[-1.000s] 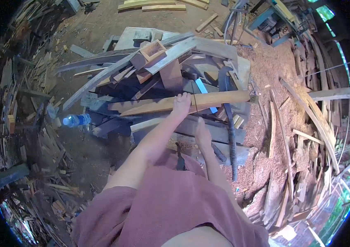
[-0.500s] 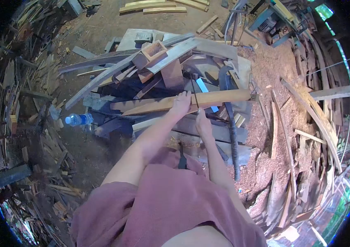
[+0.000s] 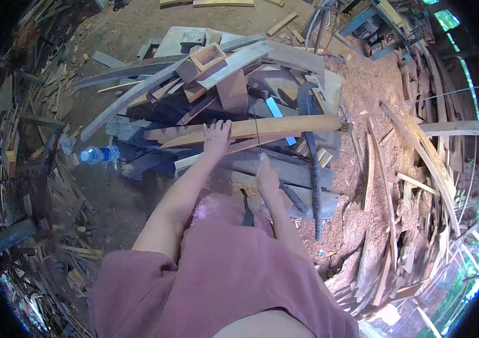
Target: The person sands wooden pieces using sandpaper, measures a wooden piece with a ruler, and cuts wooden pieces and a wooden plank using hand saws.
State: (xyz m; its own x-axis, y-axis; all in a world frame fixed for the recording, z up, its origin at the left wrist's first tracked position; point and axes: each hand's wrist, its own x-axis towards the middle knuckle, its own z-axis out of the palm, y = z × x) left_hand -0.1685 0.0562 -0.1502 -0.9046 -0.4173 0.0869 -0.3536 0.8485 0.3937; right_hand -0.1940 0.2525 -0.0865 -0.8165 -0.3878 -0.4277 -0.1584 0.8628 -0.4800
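A long curved wooden board (image 3: 284, 126) lies across the pile in front of me. My left hand (image 3: 217, 138) presses on its left part, fingers over the far edge. Closed around the near end of a thin, dark saw-like tool (image 3: 257, 130) is my right hand (image 3: 266, 176), just on the near side of the board. The tool's narrow length crosses over the board, and its exact kind is too small to make out. A light blue strip (image 3: 275, 108) passes under the board to the right of the tool.
Behind the board, wooden planks and an open wooden box (image 3: 208, 57) are heaped up. A dark curved bar (image 3: 314, 180) stands out at the right. A plastic bottle (image 3: 100, 154) is on the left. Sawdust (image 3: 358, 158) and long offcuts cover the right side.
My left hand has slid left along the board, away from the tool. My right hand has drawn back toward my body with the tool. The view has shifted slightly.
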